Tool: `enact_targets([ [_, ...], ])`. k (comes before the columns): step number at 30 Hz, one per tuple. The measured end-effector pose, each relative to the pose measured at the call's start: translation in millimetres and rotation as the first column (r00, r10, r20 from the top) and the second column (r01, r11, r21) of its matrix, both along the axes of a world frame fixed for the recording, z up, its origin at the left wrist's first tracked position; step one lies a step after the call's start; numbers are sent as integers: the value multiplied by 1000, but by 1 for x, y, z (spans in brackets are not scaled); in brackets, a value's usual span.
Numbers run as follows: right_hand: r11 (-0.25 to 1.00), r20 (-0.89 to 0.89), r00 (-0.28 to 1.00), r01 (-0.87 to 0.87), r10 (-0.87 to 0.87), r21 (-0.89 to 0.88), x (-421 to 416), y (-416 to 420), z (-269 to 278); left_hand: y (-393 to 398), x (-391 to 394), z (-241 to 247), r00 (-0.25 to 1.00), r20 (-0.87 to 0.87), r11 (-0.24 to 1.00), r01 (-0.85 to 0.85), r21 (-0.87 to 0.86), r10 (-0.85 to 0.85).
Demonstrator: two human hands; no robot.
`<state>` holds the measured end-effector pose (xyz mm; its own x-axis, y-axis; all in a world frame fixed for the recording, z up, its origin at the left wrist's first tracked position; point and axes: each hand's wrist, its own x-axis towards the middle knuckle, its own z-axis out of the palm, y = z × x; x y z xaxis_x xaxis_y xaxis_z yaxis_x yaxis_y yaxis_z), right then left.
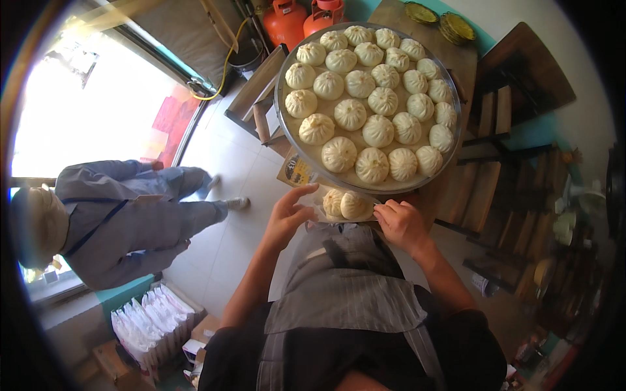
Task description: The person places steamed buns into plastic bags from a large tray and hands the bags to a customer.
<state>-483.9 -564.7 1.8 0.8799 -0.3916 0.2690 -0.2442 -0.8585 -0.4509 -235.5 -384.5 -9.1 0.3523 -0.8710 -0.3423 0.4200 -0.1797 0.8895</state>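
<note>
Two pleated steamed buns (353,205) sit side by side in a thin clear plastic bag (318,207) in front of my apron. My right hand (402,222) pinches the right edge of the bag between thumb and fingers. To the left of the bag is my left hand (288,215), its thumb and fingers spread apart. Whether its fingertips touch the film cannot be made out. Just beyond both hands, a large round metal tray (313,168) holds many more steamed buns (378,131) on a pale liner.
Under the tray stands a wooden table (459,63) with woven mats (457,28) at its far end. Wooden chairs (469,190) crowd the right. Orange gas cylinders (284,22) stand behind. A person (122,215) is at the left by the bright doorway. White plastic bags (149,315) fill a box lower left.
</note>
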Motion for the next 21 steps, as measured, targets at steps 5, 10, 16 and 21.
enact_targets([
  [5, 993, -39, 993, -107, 109, 41, -6, -19, -13, -4, -12, 2, 998, -12, 997, -55, 46, 56],
  [10, 980, -52, 982, -178, 183, 92, -9, -33, -8, -8, -26, 9, 995, -38, 994, -89, 65, 92],
  [16, 952, -80, 955, -273, 285, 135, -15, -42, -8, -10, -31, 12, 994, -27, 992, -106, 71, 108],
  [21, 918, -26, 942, -318, 334, 236, -11, -45, 12, -8, -32, 9, 993, -39, 992, -106, 64, 109],
])
